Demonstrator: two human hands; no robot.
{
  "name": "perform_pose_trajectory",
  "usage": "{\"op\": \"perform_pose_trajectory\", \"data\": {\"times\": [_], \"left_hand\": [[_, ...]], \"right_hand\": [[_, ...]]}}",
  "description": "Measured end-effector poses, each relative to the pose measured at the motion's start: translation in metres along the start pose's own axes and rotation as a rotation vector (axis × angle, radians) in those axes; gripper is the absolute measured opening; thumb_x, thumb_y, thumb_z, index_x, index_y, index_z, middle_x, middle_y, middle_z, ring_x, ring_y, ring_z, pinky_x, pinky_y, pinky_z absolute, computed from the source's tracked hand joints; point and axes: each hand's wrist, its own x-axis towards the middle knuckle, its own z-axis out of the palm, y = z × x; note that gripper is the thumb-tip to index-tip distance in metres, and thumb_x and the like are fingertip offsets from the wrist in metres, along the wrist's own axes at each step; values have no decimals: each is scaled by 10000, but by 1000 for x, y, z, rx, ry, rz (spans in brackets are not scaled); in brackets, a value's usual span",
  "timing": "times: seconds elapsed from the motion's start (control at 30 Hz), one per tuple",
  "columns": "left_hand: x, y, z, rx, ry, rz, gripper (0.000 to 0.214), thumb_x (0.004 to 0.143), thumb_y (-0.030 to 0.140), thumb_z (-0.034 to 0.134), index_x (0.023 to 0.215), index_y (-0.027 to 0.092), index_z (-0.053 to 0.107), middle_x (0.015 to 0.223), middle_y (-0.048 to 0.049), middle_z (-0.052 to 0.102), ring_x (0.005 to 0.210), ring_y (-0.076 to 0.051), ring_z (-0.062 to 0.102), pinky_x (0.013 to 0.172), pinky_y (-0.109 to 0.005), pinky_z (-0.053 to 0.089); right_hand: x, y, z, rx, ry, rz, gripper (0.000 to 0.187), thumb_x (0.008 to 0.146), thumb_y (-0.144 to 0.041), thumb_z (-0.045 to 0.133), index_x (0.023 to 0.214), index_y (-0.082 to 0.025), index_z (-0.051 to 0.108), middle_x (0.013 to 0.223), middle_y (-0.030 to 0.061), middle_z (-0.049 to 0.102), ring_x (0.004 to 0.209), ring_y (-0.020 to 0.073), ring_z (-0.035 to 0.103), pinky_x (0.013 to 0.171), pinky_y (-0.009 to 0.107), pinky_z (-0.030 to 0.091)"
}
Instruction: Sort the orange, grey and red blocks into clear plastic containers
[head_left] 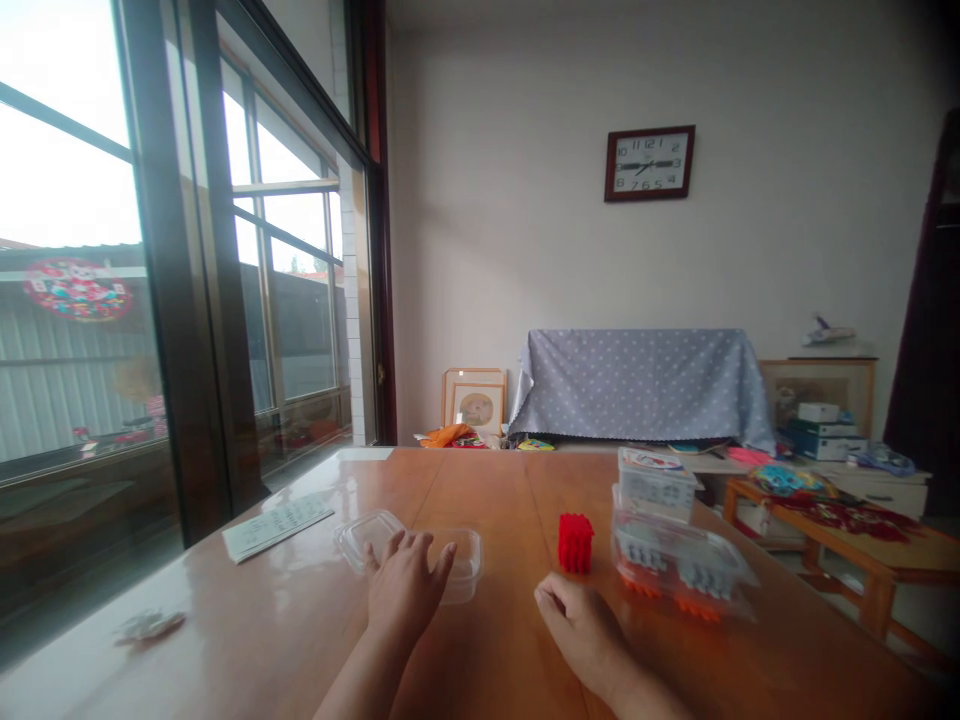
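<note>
My left hand (409, 585) is palm down with its fingers spread, above a clear plastic box (466, 560). It partly covers the box and a clear lid (358, 540) at the box's left side. My right hand (581, 630) is closed, thumb against the curled fingers; whatever it may hold is hidden. Just beyond it stands a red ridged block (575, 544), perhaps several pieces stacked, apart from the hand. To the right of that block, a clear plastic container (705, 555) holds grey and orange-red pieces.
A smaller clear box (656, 485) sits behind the container. On the table's left lie a printed sheet (277, 525) and a small crumpled silvery item (150, 627). The wooden table (480, 490) borders a window at left. A low wooden bench (870, 550) stands at right.
</note>
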Motion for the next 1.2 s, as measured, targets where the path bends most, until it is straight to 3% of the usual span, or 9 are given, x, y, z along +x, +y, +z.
{"op": "perform_pose_trajectory", "data": {"times": [0.13, 0.23, 0.33, 0.4, 0.5, 0.7, 0.87, 1.2], "left_hand": [[-7, 8, -12, -91, -79, 172, 417, 966, 579, 459, 967, 259, 727, 1031, -60, 771, 1044, -271, 657, 1043, -468, 341], [-13, 14, -19, -139, -173, 240, 360, 887, 594, 563, 905, 268, 714, 933, -20, 770, 927, -251, 676, 944, -414, 373], [-16, 17, -19, -138, -259, 269, 201, 802, 447, 659, 881, 266, 694, 904, 3, 765, 871, -239, 682, 904, -385, 374], [-16, 17, -17, -106, -285, 270, 107, 786, 298, 624, 869, 259, 680, 901, 8, 762, 856, -225, 684, 883, -371, 374], [-16, 19, -13, -48, -273, 282, 162, 796, 181, 547, 870, 251, 673, 892, -4, 760, 838, -215, 682, 865, -369, 373], [-23, 36, -5, -111, -212, 403, 197, 880, 229, 541, 1016, 263, 679, 961, -33, 771, 857, -216, 685, 909, -395, 369], [-34, 56, 2, -93, -254, 524, 229, 876, 208, 566, 1081, 249, 660, 998, -59, 764, 923, -245, 690, 994, -440, 346], [-40, 69, 4, -182, -218, 586, 271, 879, 114, 503, 1095, 205, 639, 999, -66, 729, 948, -233, 650, 974, -402, 379]], "right_hand": [[-1, -1, -2, -8, 3, -22, 331, 968, -400, 429, 713, -216, 531, 620, -40, 532, 601, 138, 494, 595, 249, 320], [-1, -1, -4, -22, 2, -26, 337, 974, -414, 429, 735, -217, 561, 630, -31, 568, 605, 145, 524, 611, 255, 343], [0, 0, -4, -31, -2, -27, 346, 973, -428, 434, 755, -216, 599, 636, -20, 601, 600, 151, 535, 616, 258, 364], [0, 0, -3, -32, -1, -32, 357, 972, -434, 434, 755, -215, 614, 645, -12, 617, 600, 154, 538, 616, 258, 374], [0, 1, -3, -34, 9, -37, 367, 970, -439, 435, 750, -214, 623, 652, -7, 627, 597, 154, 540, 617, 256, 381], [0, 0, -5, -37, 6, -34, 359, 978, -434, 426, 770, -212, 618, 660, 0, 629, 609, 158, 551, 630, 258, 378], [1, 0, -7, -4, 6, -22, 366, 983, -455, 418, 807, -210, 625, 659, -3, 612, 614, 161, 548, 622, 259, 374], [2, 2, -6, 123, 27, 27, 389, 992, -480, 412, 744, -217, 558, 610, -29, 533, 619, 162, 539, 575, 255, 326]]}}
